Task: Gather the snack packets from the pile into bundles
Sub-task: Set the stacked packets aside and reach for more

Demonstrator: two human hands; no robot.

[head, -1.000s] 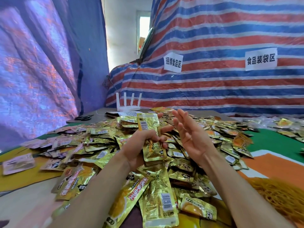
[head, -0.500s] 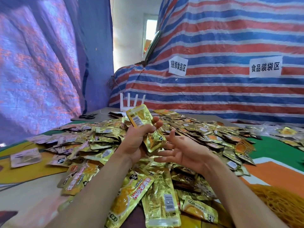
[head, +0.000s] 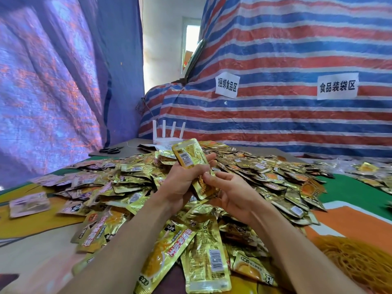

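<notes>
A big pile of gold snack packets (head: pixel 265 172) covers the table in front of me. My left hand (head: pixel 182 183) grips a small stack of gold packets (head: pixel 189 154) held upright above the pile, barcode side toward me. My right hand (head: pixel 231 194) is just right of it, palm up, fingers curled, its fingertips touching the lower end of the held stack; whether it pinches it I cannot tell. Several loose packets (head: pixel 207 257) lie under my forearms at the near edge.
A heap of yellow rubber bands (head: pixel 356 257) lies at the near right. A white router (head: pixel 167 136) and black scissors (head: pixel 111 150) sit at the table's far left. Striped tarpaulin with two paper signs (head: pixel 227 84) hangs behind. More packets (head: pixel 369 170) lie far right.
My right hand dropped from raised and open beside the stack, curling its fingers in to the stack's lower end. My left hand tilted the stack's top leftward.
</notes>
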